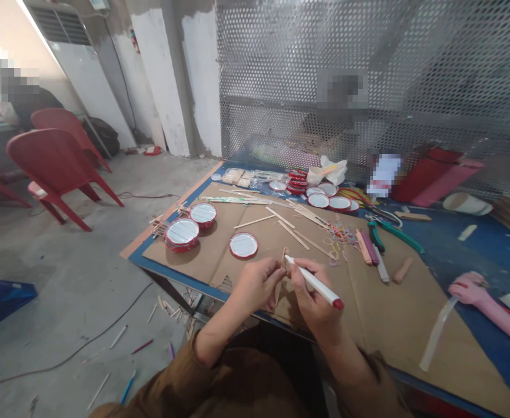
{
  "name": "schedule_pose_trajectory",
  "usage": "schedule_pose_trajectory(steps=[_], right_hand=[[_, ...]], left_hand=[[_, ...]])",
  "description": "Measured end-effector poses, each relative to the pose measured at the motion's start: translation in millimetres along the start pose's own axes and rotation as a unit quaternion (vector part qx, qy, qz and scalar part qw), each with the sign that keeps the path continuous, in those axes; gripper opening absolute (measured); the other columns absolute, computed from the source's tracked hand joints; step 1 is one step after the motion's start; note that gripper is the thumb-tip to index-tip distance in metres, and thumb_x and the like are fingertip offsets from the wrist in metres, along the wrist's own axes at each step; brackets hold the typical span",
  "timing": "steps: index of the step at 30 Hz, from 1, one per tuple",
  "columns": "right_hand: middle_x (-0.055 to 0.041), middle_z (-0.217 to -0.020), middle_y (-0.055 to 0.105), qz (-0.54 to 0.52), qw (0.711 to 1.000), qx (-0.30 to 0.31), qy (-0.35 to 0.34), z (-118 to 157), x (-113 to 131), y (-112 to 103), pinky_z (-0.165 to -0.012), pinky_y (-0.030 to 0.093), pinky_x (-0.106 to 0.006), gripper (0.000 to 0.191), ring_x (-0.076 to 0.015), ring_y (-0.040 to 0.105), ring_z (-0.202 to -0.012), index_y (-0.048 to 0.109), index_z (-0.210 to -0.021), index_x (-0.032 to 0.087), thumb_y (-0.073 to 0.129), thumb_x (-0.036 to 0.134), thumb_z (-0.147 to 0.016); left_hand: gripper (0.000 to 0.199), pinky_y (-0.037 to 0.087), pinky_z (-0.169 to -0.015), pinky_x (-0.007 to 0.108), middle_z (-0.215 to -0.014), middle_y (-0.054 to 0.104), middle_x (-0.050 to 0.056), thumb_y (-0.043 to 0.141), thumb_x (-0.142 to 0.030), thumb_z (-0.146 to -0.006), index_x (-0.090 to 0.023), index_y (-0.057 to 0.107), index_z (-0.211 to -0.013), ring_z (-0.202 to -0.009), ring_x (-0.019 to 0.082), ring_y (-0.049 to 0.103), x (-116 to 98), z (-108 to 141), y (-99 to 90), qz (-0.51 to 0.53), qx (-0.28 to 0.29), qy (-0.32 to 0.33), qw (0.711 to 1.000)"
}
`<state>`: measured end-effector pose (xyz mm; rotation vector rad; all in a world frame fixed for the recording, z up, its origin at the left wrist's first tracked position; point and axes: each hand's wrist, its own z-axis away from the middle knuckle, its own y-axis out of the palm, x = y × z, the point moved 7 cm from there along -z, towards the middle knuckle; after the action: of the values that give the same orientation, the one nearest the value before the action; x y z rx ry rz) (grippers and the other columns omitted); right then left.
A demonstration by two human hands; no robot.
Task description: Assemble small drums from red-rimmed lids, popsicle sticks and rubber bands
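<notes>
My left hand [261,281] pinches a thin wooden stick [277,295] near the table's front edge. In my right hand [318,296] is a white marker [318,283] with a red end, its tip against the upper part of the stick. A round red-rimmed disc [243,246] lies flat on the cardboard [207,264], left of and beyond my hands. Farther left stand two red drum-like pieces, a nearer one [182,233] and a farther one [203,215], with strings across white faces and sticks pointing left. Loose wooden sticks [254,222] lie beyond my hands.
Coloured rubber bands [342,232], modelling sticks [368,247], green-handled pliers [398,235] and a pink tool [494,307] lie to the right. More red-rimmed discs [318,200] are at the back. Red chairs [52,159] stand left; a person [32,101] sits beyond them.
</notes>
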<state>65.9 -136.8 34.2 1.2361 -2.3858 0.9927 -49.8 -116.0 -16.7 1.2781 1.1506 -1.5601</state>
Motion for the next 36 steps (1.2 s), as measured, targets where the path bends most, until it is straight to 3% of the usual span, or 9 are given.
schedule_pose_trajectory(steps=[5,9,12,21,26,32,36], right_hand=[[-0.0043,-0.082,0.068,0.014,1.000,-0.001,0.011,0,-1,0,-0.065,0.053,-0.026,0.010,-0.0145,0.066,-0.071,0.060,-0.095,0.019,0.054,0.026,-0.089],[-0.0029,-0.073,0.066,0.055,0.996,-0.046,0.046,1,-8,-5,-0.056,0.051,-0.023,0.012,-0.0121,0.060,-0.059,0.061,-0.090,0.018,0.054,0.028,-0.089],[-0.0033,-0.074,0.065,0.033,0.995,-0.067,0.064,3,-12,-8,-0.055,0.050,-0.023,0.012,-0.0123,0.061,-0.060,0.060,-0.091,0.018,0.055,0.029,-0.089],[-0.0047,-0.084,0.067,-0.007,1.000,-0.022,-0.001,2,-1,-2,-0.070,0.055,-0.030,0.011,-0.0160,0.066,-0.075,0.057,-0.098,0.019,0.057,0.021,-0.088],[-0.0044,-0.083,0.067,0.003,1.000,-0.016,-0.008,-1,3,-1,-0.067,0.054,-0.027,0.009,-0.0154,0.066,-0.075,0.057,-0.097,0.019,0.056,0.022,-0.089],[-0.0024,-0.077,0.065,-0.004,0.999,-0.031,0.042,4,-8,-4,-0.057,0.052,-0.023,0.009,-0.0124,0.063,-0.064,0.057,-0.095,0.019,0.057,0.024,-0.088],[-0.0039,-0.081,0.066,-0.016,0.999,-0.021,0.017,4,-4,-2,-0.063,0.053,-0.026,0.010,-0.0139,0.065,-0.070,0.057,-0.098,0.019,0.056,0.023,-0.089]], left_hand=[[0.029,0.030,-0.031,0.016,-0.038,0.046,-0.008,0.044,-0.044,-0.089,-0.020,0.045,-0.073,-0.031,0.010,0.047,-1,0,-1.7,-0.013,-0.011,0.011,1.000],[0.028,0.031,-0.033,0.016,-0.038,0.047,-0.008,0.046,-0.043,-0.089,-0.019,0.046,-0.074,-0.031,0.009,0.047,2,-1,-1.9,-0.006,-0.014,0.003,1.000],[0.027,0.030,-0.033,0.016,-0.038,0.046,-0.008,0.047,-0.043,-0.088,-0.020,0.047,-0.075,-0.031,0.009,0.047,5,-2,-1.7,0.001,-0.016,-0.006,1.000],[0.028,0.030,-0.033,0.017,-0.039,0.048,-0.007,0.044,-0.046,-0.088,-0.019,0.048,-0.079,-0.032,0.011,0.048,4,-2,-1.2,-0.009,-0.005,-0.006,1.000],[0.027,0.031,-0.034,0.017,-0.039,0.047,-0.007,0.042,-0.044,-0.089,-0.019,0.049,-0.081,-0.032,0.011,0.048,1,-1,-1.4,-0.015,-0.006,0.002,1.000],[0.026,0.031,-0.037,0.017,-0.040,0.048,-0.007,0.044,-0.038,-0.088,-0.020,0.041,-0.070,-0.033,0.009,0.049,3,-2,-3.4,-0.047,-0.020,0.010,0.999],[0.025,0.031,-0.034,0.017,-0.040,0.047,-0.008,0.043,-0.041,-0.089,-0.020,0.046,-0.077,-0.032,0.010,0.049,4,-3,-2.1,-0.032,-0.016,0.004,0.999]])
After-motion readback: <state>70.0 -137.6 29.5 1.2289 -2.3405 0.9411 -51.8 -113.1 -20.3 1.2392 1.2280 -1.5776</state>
